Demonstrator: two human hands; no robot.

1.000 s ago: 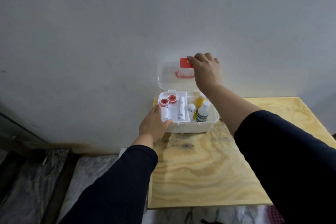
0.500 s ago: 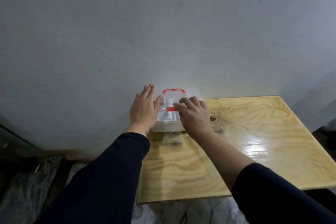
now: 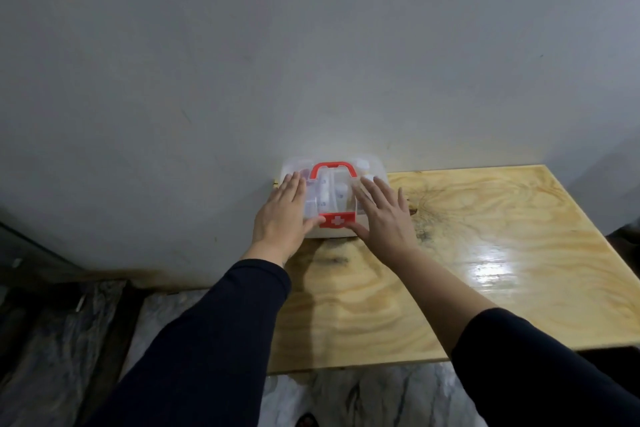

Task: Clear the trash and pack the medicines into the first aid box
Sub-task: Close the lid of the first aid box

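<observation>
- First aid box (image 3: 332, 199) at the far left corner of the wooden table (image 3: 485, 253), back against the grey wall (image 3: 311, 45).
- Clear lid down over the box, red handle (image 3: 333, 170) lying flat on top, medicines seen dimly through the plastic.
- Red latch (image 3: 336, 220) with a white cross at the front edge, between the two thumbs.
- Left hand (image 3: 282, 215) flat on the lid's left part, fingers stretched out, gripping nothing.
- Right hand (image 3: 382, 218) flat on the lid's right part, fingers spread, palm down, nothing grasped.
- Dark sleeves (image 3: 214, 340) on both arms.
</observation>
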